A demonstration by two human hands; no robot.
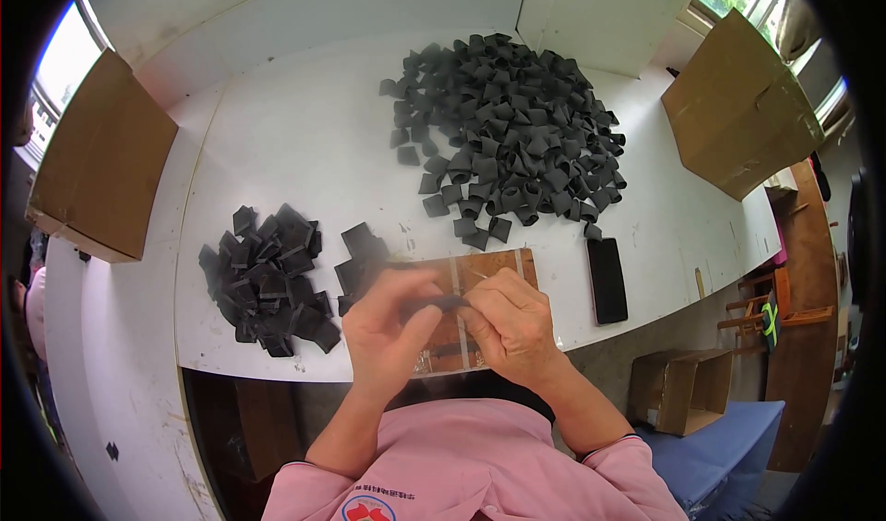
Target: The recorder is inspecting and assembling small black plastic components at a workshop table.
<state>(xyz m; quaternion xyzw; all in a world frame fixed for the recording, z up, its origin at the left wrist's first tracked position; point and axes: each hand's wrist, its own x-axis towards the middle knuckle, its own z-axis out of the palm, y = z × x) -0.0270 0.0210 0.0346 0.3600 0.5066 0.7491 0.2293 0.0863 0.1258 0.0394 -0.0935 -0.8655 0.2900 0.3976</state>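
Black foam piece (441,305) is pinched between left hand (392,327) and right hand (509,323), long axis running left-right, over the wooden board (494,270) at the desk's (305,143) near edge.

The white worktop (305,133) carries a big heap of black pieces (512,129) toward its far edge, a smaller heap (268,281) near the left edge, a brown board (494,272) at the near edge, and a black phone (607,279) at the near right corner.
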